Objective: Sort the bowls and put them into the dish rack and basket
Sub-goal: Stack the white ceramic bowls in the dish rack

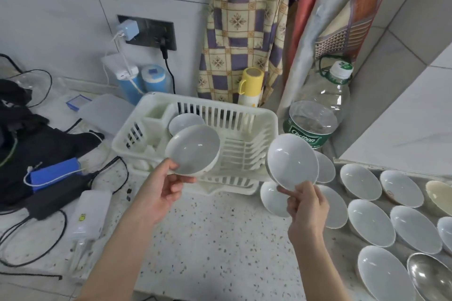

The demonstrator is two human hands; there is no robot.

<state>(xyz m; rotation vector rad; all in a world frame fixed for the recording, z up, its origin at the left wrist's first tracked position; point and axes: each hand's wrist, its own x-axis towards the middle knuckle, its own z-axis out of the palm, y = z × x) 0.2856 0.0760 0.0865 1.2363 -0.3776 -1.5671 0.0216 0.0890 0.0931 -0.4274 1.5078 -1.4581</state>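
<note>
I am only a little way into this job. One white bowl (pixel 186 122) already stands on its edge inside the dish rack (pixel 195 134), near the rack's back wall. That is the only bowl I can see put away.

My left hand (pixel 161 193) holds a second white bowl (pixel 193 150) by its rim, thumb on top, tipped up just in front of the one in the rack. I think this one goes in next.

My right hand (pixel 305 205) pinches a third white bowl (pixel 292 161) by its bottom edge, up in the air to the right of the rack.

Lots of bowls (pixel 369 222) sit on the counter (pixel 208 239) to the right of the rack. Most are white, one (pixel 439 195) is cream and one (pixel 430 276) is shiny metal. So most of the sorting is left. I cannot see any basket.
</note>
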